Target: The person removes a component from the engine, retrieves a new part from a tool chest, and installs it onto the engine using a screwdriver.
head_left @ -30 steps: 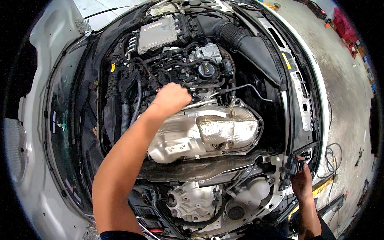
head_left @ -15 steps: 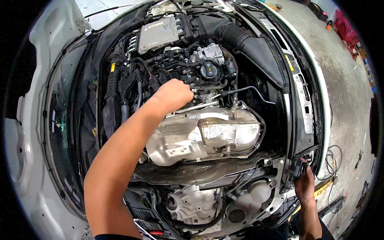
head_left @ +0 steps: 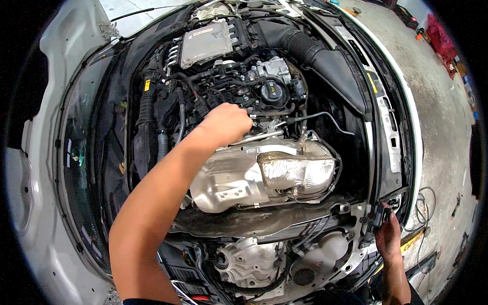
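My left hand [head_left: 230, 124] reaches over the car's engine [head_left: 223, 96] and is closed in a fist. Its fingers point down among the black hoses and fittings, so whatever it grips is hidden. Just below it lies a silver heat shield [head_left: 229, 178], with a ribbed metal cover [head_left: 297, 165] to its right. A black oil filler cap [head_left: 273, 93] sits up and right of the fist. At the lower right, my right hand [head_left: 389, 236] is curled round a black plastic part [head_left: 375, 217] at the front corner of the engine bay, thumb on its outer side.
An air duct [head_left: 325, 63] runs across the upper right to the front crossmember [head_left: 389, 122]. A bent metal pipe [head_left: 330, 119] juts over a dark gap. A white reservoir [head_left: 333, 246] stands near the bottom. Cables [head_left: 424, 206] lie on the floor at right.
The view has shifted slightly, so the engine and left hand appear a little further right. Both hands keep their places on the car and stay closed.
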Available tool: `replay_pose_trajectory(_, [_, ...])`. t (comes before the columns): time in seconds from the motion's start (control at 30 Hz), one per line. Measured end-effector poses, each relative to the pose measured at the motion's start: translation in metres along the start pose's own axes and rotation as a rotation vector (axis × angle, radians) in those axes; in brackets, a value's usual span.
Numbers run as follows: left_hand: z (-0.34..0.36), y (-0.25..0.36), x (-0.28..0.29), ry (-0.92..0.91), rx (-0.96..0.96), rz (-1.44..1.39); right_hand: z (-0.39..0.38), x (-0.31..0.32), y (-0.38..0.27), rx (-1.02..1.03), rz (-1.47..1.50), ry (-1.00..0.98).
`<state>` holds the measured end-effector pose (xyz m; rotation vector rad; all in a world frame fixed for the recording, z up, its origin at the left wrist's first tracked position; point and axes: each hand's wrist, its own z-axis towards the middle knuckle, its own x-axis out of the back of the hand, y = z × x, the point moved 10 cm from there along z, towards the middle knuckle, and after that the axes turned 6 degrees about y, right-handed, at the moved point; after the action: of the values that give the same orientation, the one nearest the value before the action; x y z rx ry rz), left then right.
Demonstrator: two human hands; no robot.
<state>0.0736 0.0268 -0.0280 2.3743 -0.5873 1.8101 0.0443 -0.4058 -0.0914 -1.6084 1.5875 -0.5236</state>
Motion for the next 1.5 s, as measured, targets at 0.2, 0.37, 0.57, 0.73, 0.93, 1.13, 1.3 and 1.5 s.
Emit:
replay_pose_trajectory(0.2, [0.009, 0.006, -0.001, -0.002, -0.016, 0.022, 0.001, -0.002, 0.007, -0.030, 0.033, -0.014])
replay_pose_trajectory(0.37, [0.019, 0.001, -0.002, 0.017, 0.013, 0.038, 0.000, -0.001, 0.006, -0.051, 0.027, -0.016])
replay_pose_trajectory(0.57, [0.018, 0.000, -0.011, -0.025, 0.013, -0.083, 0.000, 0.001, 0.009, -0.100, -0.035, 0.012])
replay_pose_trajectory(0.73, [0.015, -0.004, -0.008, 0.002, 0.038, -0.091, 0.002, -0.002, 0.006, -0.061, -0.048, 0.011])
replay_pose_trajectory(0.93, [0.012, -0.004, -0.011, -0.035, 0.019, -0.075, 0.004, -0.002, 0.009, -0.076, -0.017, 0.028])
replay_pose_trajectory(1.13, [0.018, -0.005, -0.010, -0.015, 0.008, -0.081, 0.009, -0.005, 0.014, -0.061, -0.039, 0.001])
replay_pose_trajectory(1.3, [0.020, -0.006, -0.011, -0.046, -0.012, -0.110, 0.010, -0.005, 0.015, -0.040, -0.033, -0.002])
replay_pose_trajectory(1.5, [0.019, -0.001, -0.010, -0.074, -0.067, -0.099, 0.009, -0.008, 0.015, -0.085, -0.062, -0.005])
